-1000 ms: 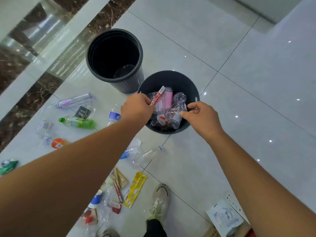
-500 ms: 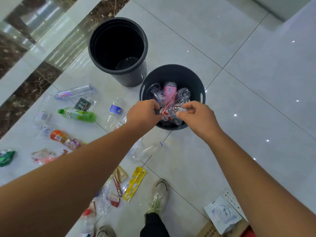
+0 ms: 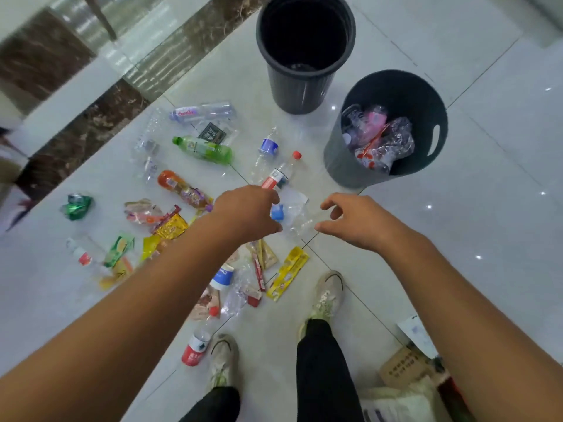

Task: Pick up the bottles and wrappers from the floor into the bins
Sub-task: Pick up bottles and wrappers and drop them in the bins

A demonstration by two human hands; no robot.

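Observation:
My left hand point(image 3: 246, 210) and my right hand point(image 3: 355, 222) hover with loosely curled fingers on either side of a crushed clear bottle with a blue cap point(image 3: 291, 213) lying on the floor; neither hand holds anything. A dark round bin point(image 3: 432, 117) at the upper right contains crushed bottles and a red wrapper. A taller ribbed black bin point(image 3: 300, 86) stands behind it, dark inside. Several bottles lie to the left, among them a green bottle point(image 3: 202, 149), an orange bottle point(image 3: 182, 188) and a red-capped bottle point(image 3: 281, 172). Wrappers, including a yellow wrapper point(image 3: 288, 274), lie near my shoes.
White glossy floor tiles all round, with a brown marble strip point(image 3: 76, 138) along the upper left. My shoes point(image 3: 327, 296) stand below the litter. A cardboard box and bags point(image 3: 405, 370) sit at the lower right. A crushed green can point(image 3: 76, 207) lies at far left.
Both hands drew back from over the round bin toward the floor litter, and the left hand no longer holds the red wrapper, which now lies in the bin. The view tilted down.

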